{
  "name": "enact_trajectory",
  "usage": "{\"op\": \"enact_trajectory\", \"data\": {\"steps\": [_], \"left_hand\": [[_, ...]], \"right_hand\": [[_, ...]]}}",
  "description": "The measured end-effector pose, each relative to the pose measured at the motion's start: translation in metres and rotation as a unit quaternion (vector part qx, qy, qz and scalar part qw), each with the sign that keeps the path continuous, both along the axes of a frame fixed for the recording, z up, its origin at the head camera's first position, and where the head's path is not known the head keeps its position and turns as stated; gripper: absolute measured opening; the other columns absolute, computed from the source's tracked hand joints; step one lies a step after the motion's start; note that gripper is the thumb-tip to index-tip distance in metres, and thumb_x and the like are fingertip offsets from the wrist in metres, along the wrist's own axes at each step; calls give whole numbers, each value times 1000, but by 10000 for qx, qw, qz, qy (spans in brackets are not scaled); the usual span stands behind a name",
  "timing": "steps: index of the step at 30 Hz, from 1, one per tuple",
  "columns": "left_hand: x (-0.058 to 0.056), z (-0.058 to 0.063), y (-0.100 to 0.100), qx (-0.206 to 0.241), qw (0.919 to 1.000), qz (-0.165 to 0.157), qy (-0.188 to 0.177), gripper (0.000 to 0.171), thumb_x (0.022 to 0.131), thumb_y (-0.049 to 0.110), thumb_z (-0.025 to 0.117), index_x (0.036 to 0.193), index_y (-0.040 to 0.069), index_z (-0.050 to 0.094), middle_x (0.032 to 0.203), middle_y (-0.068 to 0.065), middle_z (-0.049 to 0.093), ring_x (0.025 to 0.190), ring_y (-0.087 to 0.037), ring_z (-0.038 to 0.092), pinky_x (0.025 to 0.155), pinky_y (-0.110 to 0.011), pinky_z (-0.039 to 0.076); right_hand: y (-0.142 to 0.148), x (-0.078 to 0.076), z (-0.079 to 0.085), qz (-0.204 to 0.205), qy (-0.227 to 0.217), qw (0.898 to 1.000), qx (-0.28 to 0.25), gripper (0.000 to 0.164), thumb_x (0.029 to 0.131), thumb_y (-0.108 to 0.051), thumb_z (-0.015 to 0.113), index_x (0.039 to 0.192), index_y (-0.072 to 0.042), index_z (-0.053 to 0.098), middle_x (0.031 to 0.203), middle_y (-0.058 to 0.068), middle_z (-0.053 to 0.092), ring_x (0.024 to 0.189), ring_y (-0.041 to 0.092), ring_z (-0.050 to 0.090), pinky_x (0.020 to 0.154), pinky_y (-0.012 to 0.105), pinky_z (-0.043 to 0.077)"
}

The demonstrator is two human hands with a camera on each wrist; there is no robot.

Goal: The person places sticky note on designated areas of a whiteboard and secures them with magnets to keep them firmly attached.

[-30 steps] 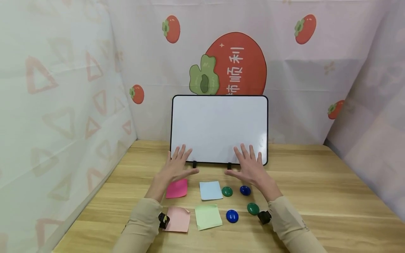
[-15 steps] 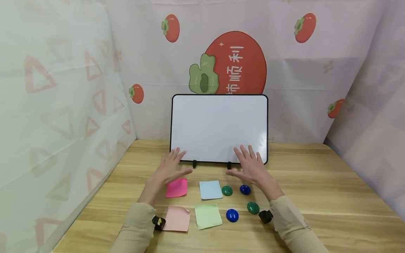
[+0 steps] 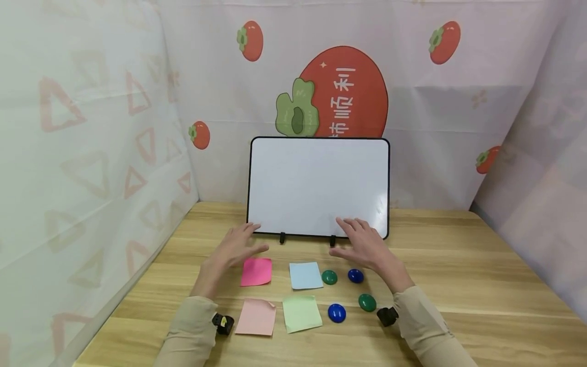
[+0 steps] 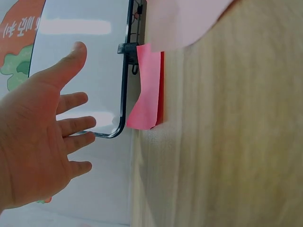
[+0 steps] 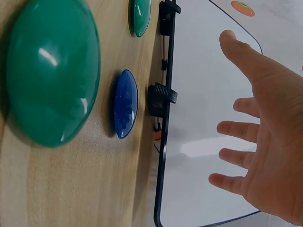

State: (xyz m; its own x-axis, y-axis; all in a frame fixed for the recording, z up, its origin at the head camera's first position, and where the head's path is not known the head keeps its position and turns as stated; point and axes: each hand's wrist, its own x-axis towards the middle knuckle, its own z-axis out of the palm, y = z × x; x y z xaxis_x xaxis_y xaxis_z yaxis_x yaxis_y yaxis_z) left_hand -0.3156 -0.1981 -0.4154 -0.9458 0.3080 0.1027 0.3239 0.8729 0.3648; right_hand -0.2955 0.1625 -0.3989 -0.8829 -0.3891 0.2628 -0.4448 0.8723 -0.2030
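Well, the left hand (image 3: 231,248) and right hand (image 3: 365,244) are wide, holding nothing, low mid-frame. One bump might tip the white, black-edged rectangular board (image 3: 318,183)

Sticky notes (image 3: 257,272), 4 — hot-pink note (image 3: 257,272), pale-pink note (image 3: 256,317), light-blue note (image 3: 305,276), pale-green note (image 3: 302,314), one each. Glossy discs (image 3: 337,313), 4 — two blue discs (image 3: 355,276), two green discs (image 3: 367,303). Whiteboard (image 3: 316,183), 1. Black clips (image 3: 282,238), 2. Surface (image 3: 458,275), 1.

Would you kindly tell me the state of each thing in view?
Whiteboard, upright, blank
Magenta note, blank
Pale pink note, corner curled
Light blue note, blank
Green note, blank
Blue discs, lying apart
Green discs, lying apart
Left hand, empty, fingers spread
Right hand, empty, fingers spread
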Motion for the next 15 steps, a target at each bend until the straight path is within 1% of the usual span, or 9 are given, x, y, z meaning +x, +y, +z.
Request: {"op": "enact_trajectory", "data": {"steps": [5,7,12,15], "left_hand": [[0,-1,-5,67,10000,-5,-59,71,95,50,60,150,8,42,153,-22,40,142,-44,35,117,-60,24],[0,0,-7,101,9999,70,-120,70,95,50,61,149,8,43,152,-23,41,141,-44,37,115,-60,28],[2,1,-10,199,9990,219,-340,65,94,47,62,145,10,48,151,-22,41,141,-42,38,114,-59,31],[3,1,-11,223,9987,211,-402,62,95,46,63,143,10,51,149,-21,44,138,-41,41,112,-59,33]], "right_hand": [[3,0,-2,80,33,9999,60,85,87,-59,67,153,-13,39,147,18,49,134,44,44,104,62,40],[3,-1,-2,153,65,9998,80,83,87,-60,66,151,-14,42,143,17,52,130,43,48,101,60,42],[4,-2,-1,365,70,9993,101,76,87,-61,65,145,-15,51,134,14,59,118,36,55,95,55,47],[4,-1,0,477,35,9988,102,72,87,-60,66,142,-15,55,129,11,61,111,31,56,92,51,49]]}}
